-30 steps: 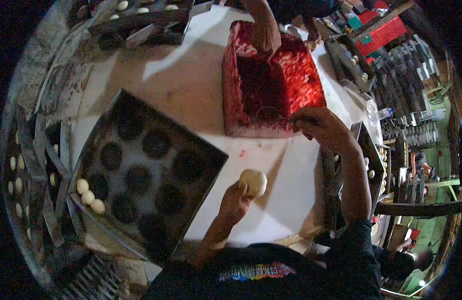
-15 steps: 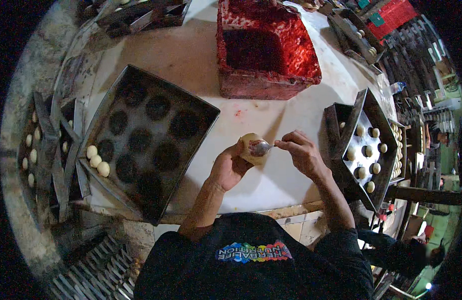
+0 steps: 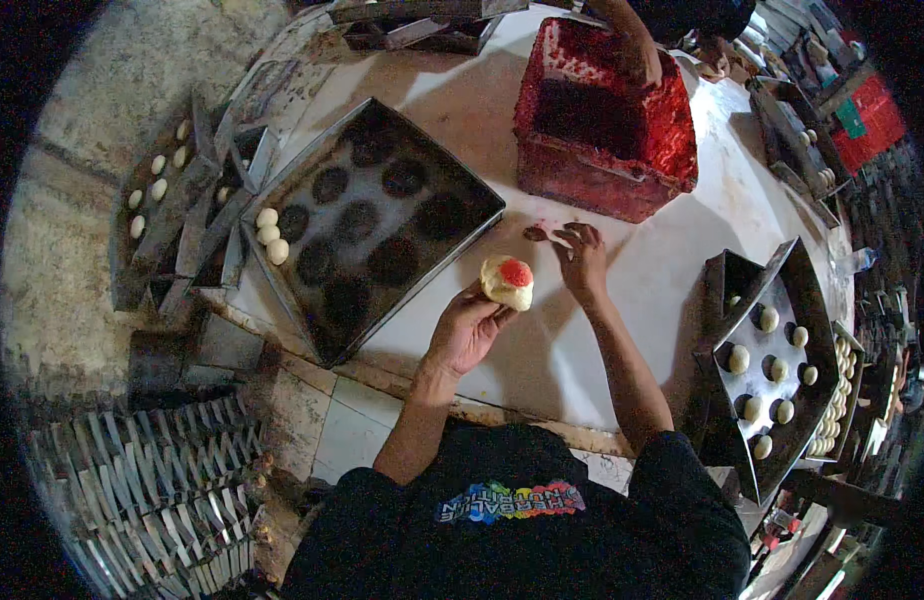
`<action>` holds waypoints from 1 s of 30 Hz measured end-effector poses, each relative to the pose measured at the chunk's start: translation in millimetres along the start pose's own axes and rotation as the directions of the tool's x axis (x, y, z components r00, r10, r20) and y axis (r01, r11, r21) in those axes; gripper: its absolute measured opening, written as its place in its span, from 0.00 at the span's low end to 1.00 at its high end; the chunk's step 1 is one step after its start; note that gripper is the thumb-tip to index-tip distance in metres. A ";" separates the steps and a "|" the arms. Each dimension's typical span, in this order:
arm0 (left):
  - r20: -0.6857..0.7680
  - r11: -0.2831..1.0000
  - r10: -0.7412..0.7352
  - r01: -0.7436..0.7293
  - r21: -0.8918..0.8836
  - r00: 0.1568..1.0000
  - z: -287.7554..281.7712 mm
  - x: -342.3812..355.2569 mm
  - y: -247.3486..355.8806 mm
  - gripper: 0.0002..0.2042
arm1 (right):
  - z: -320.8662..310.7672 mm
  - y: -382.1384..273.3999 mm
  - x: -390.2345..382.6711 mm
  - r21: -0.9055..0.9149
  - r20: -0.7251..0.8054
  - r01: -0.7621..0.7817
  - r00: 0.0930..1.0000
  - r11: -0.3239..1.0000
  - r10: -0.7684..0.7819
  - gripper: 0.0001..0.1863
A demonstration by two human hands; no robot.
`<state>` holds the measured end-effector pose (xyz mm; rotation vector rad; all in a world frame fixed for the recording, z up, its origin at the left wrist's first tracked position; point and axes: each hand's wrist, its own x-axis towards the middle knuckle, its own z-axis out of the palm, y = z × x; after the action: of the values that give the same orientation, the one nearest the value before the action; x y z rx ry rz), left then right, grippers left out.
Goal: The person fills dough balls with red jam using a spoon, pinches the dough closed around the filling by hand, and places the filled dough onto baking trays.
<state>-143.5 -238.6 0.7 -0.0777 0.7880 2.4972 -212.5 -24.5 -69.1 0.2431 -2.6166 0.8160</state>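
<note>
**Left fingers (image 3: 502, 317) grip a filled dough piece (image 3: 497, 291); right fingers (image 3: 586, 236) pinch a spoon (image 3: 535, 233)**

The left fingers are part-curled, thumb and fingertips closed around the pale dough piece, which is raised above the surface (image 3: 652, 290) with a red filling (image 3: 516, 272) heaped on top. The right fingers are nearly closed, bent to the spoon's handle, its darkened bowl pointing left, beyond the dough piece.

Far left of the left fingers, metal trays (image 3: 187, 243) bear scattered dough balls (image 3: 159, 189); below them, nearer the person, rows of thin, pale-edged pieces (image 3: 162, 500) are too dim to identify.

Just left of and beyond the left fingers, a dark square pan (image 3: 377, 200) sits askew, marked with black rounds. Three dough balls (image 3: 269, 234) touch in a row at its left corner.

Straight beyond the right fingers stands a red-stained box (image 3: 597, 185) with red crumbly stuff (image 3: 672, 120) inside; another person's arm (image 3: 637, 45) reaches over it from the far side.

Well to the right of the right fingers, a tilted tray (image 3: 782, 347) carries eight pale dough balls (image 3: 739, 358). Past it lies another tray of close-set dough balls (image 3: 832, 400).
</note>
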 end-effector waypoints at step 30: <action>-0.039 0.950 -0.309 0.311 0.040 0.950 -63.5 -19.3 29.6 0.20 | -18.1 -204.5 -84.8 0.299 -0.013 -0.284 0.953 0.911 0.302 0.18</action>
<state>-147.5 -303.0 -32.7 -0.2102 0.7797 2.1845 -73.6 -176.7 13.8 -0.0999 -2.5012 1.2980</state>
